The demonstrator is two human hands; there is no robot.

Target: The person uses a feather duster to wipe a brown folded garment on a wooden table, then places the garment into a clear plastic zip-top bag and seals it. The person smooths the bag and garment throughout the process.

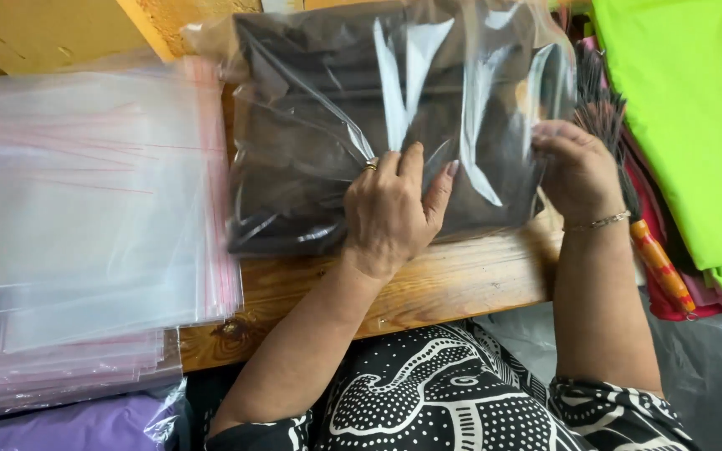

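A: What materials were on the counter [461, 284] in the head view?

B: The counter was of wood, orange-brown, with visible grain and a knot near its front edge. On it lay a clear plastic bag [378, 125], glossy and wrinkled, with white reflections. Inside it was a dark brown folded fabric [294, 167], soft and matte, almost rectangular in shape.

A: And where exactly was this bag?

B: It lay flat on the middle of the counter, in front of the person. Its near edge was close to the counter's front edge.

A: What did the hands do?

B: The left hand [390, 213] was flat and open, fingers spread a little, and it pressed down on the lower middle of the bag. It wore a ring. The right hand [574, 171] was curled, and its fingers pinched the right edge of the bag. It had a thin bracelet on the wrist.

A: What was around?

B: At the left there was a stack of empty transparent bags [85, 209], thin and smooth, with pink strips along one edge. Under it, near the lower corner, a purple packed item [68, 426] showed. At the right lay a bright green folded cloth [687, 125], and beside the right hand a brush with dark bristles and an orange handle [658, 263]. The person wore a black-and-white patterned garment [461, 392].
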